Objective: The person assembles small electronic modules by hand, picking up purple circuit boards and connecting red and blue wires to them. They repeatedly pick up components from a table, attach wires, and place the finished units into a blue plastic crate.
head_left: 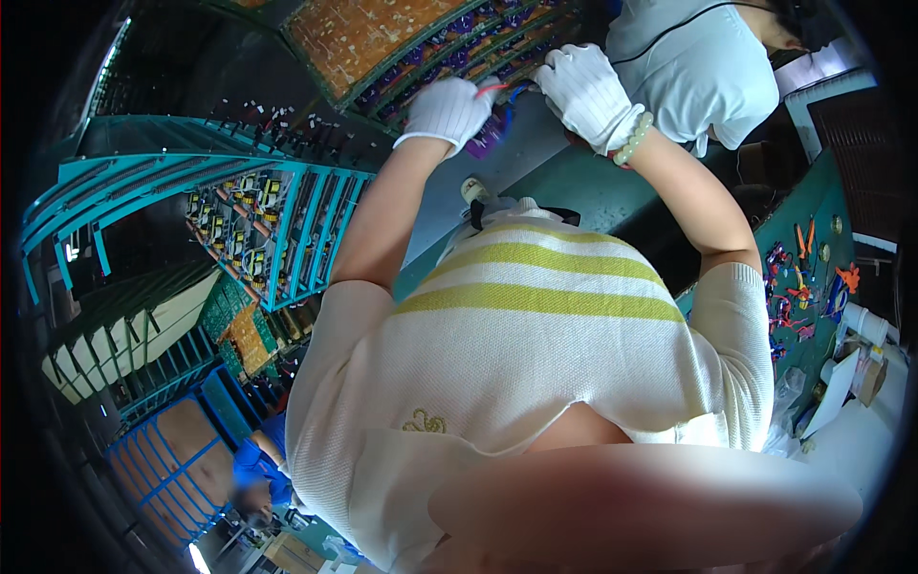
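Observation:
White knit gloves cover both my hands. My left hand (447, 117) is curled closed at the front edge of a rack. A purple part (489, 139), too blurred to name exactly, hangs from its fingers. One red wire (492, 88) sticks out at the fingertips. A blue wire (511, 107) rises from the purple part and bends toward my right hand (585, 94). That hand's fingers are pressed together around the wire's upper end, though the tips are partly hidden. A pale green bead bracelet (631, 140) circles the right wrist.
The rack (421, 59) carries rows of similar purple parts beside a brown board (359, 40). A co-worker in a light shirt (698, 72) is close on the right. A teal rack (306, 230) stands left. Tools and coloured pieces lie on a green table (827, 215). Another person in blue (256, 469) is lower left.

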Action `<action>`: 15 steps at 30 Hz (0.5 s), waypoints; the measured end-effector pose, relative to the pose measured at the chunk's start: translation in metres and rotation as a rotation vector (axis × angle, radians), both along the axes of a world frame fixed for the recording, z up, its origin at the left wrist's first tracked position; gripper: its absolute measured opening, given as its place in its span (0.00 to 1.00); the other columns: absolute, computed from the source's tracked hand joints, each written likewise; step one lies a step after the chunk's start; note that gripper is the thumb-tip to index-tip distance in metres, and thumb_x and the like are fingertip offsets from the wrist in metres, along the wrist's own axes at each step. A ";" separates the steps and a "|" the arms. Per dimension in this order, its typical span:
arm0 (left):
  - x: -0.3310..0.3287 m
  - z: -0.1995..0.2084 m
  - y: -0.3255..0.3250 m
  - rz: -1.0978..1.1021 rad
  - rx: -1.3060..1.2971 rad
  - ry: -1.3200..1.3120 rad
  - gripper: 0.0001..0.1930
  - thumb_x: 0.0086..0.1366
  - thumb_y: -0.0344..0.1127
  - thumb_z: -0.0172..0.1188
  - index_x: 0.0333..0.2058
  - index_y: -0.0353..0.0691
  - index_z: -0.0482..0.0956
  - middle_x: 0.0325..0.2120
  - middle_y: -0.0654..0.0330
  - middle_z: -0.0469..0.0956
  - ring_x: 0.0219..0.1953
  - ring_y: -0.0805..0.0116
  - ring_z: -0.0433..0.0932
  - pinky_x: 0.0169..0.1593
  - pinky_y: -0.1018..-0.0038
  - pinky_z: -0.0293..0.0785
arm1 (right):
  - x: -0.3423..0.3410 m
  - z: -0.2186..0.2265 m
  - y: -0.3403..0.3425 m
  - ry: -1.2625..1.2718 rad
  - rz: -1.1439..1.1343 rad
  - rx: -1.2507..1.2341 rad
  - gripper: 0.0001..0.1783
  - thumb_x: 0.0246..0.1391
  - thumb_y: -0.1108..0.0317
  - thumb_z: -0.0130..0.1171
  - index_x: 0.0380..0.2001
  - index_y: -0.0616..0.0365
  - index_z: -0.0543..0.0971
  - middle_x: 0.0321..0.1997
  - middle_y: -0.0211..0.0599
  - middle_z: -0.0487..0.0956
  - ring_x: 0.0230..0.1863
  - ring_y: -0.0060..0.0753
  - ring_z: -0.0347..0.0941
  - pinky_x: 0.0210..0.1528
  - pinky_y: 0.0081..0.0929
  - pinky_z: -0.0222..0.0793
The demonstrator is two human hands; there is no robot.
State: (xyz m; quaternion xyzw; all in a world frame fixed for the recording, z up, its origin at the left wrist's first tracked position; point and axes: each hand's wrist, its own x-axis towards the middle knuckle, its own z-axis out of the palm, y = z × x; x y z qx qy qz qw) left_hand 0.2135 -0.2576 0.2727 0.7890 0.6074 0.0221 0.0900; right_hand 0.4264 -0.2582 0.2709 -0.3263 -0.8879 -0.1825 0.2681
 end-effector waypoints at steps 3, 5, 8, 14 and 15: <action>-0.015 -0.016 0.004 -0.372 -0.526 -0.614 0.13 0.58 0.40 0.53 0.24 0.35 0.78 0.21 0.54 0.77 0.24 0.60 0.77 0.27 0.65 0.74 | 0.000 0.010 0.011 -0.118 0.033 0.042 0.13 0.37 0.67 0.62 0.31 0.54 0.77 0.25 0.31 0.73 0.30 0.33 0.71 0.40 0.34 0.67; -0.025 -0.043 0.007 -0.560 -0.991 -1.357 0.05 0.52 0.32 0.59 0.24 0.37 0.77 0.20 0.58 0.75 0.24 0.65 0.74 0.28 0.70 0.72 | -0.003 0.019 0.015 -0.029 0.109 0.168 0.14 0.37 0.68 0.63 0.32 0.53 0.77 0.26 0.29 0.74 0.30 0.32 0.71 0.43 0.33 0.68; -0.015 -0.032 -0.009 -0.630 -1.233 -1.649 0.12 0.56 0.41 0.59 0.30 0.37 0.77 0.27 0.62 0.74 0.26 0.69 0.72 0.36 0.76 0.70 | -0.014 0.027 0.024 0.298 0.252 0.491 0.11 0.39 0.67 0.63 0.31 0.50 0.79 0.31 0.26 0.77 0.32 0.31 0.73 0.49 0.35 0.65; -0.016 -0.003 0.019 0.108 -0.217 -0.686 0.28 0.69 0.56 0.41 0.26 0.38 0.81 0.17 0.60 0.75 0.25 0.71 0.76 0.29 0.70 0.70 | -0.038 0.041 0.020 0.832 -0.119 0.293 0.24 0.37 0.65 0.72 0.41 0.52 0.76 0.41 0.37 0.77 0.46 0.43 0.71 0.56 0.40 0.59; -0.018 0.005 0.019 0.123 0.033 -0.407 0.31 0.69 0.57 0.39 0.25 0.37 0.81 0.15 0.56 0.75 0.25 0.68 0.77 0.29 0.69 0.70 | -0.032 0.023 0.023 0.967 -0.032 -0.063 0.26 0.38 0.64 0.73 0.43 0.56 0.75 0.41 0.38 0.76 0.46 0.38 0.72 0.54 0.35 0.63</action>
